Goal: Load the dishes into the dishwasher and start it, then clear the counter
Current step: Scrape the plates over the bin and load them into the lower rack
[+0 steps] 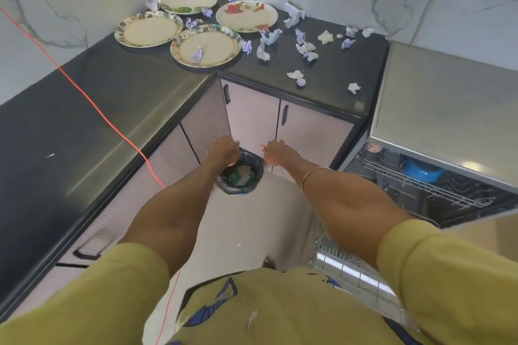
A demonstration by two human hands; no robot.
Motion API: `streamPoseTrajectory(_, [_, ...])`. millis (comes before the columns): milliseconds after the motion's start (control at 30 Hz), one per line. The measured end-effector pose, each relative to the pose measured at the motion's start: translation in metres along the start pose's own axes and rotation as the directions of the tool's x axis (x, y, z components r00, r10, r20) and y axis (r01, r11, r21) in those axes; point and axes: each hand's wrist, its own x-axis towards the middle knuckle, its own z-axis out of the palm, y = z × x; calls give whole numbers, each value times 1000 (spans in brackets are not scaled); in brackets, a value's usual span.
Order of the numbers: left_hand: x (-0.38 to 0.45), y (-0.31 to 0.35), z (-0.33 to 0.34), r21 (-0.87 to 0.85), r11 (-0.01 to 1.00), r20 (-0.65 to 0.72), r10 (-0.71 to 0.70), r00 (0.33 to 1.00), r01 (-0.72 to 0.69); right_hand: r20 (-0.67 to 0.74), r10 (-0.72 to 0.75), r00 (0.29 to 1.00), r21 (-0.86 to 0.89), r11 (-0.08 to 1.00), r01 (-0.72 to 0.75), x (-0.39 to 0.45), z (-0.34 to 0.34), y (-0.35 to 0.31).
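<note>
Several patterned plates lie in the counter's far corner: a leaf-rimmed plate (148, 29), a green-leaf plate (188, 0), a red-flower plate (246, 15) and a plate (213, 46) with a paper scrap on it. Crumpled paper scraps (307, 49) are scattered over the black counter (330, 84). My left hand (222, 150) and my right hand (276, 152) reach forward, palms down, above a small bin (241, 176) with a black liner on the floor. Neither hand shows anything held. The dishwasher (437, 185) stands open at the right, a blue bowl (421, 172) in its upper rack.
A red cord (84, 92) runs across the left counter and down to the floor. Closed cabinet doors (305, 131) face me under the counter. The pulled-out lower rack (353, 266) sits by my right side. The dishwasher's steel top (448, 109) lies right of the counter.
</note>
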Motion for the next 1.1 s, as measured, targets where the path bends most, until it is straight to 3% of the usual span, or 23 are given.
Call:
streamPoseTrajectory(300, [104,-3,-40,30,998,-46,59,997,-58,-78,-19,997,37,999,22,80,-67,-4])
streamPoseTrajectory(633, [250,-37,-83,-123,988,-141,76,987,-94,-156,159,975,211,970,-124,185,-147,9])
streamPoseTrajectory(800, [313,-54,-102,-136,980,-123,127,984,-143,-218,222,950,324,935,-144,231,-181,7])
streamPoseTrajectory(933, [348,-71,-115,-179,965,-189,156,970,-190,-318,209,925,371,925,-82,255,-209,-5])
streamPoseTrajectory(1100, [380,-89,-128,-228,962,-180,114,977,-154,-434,256,864,424,904,-55,287,-232,-10])
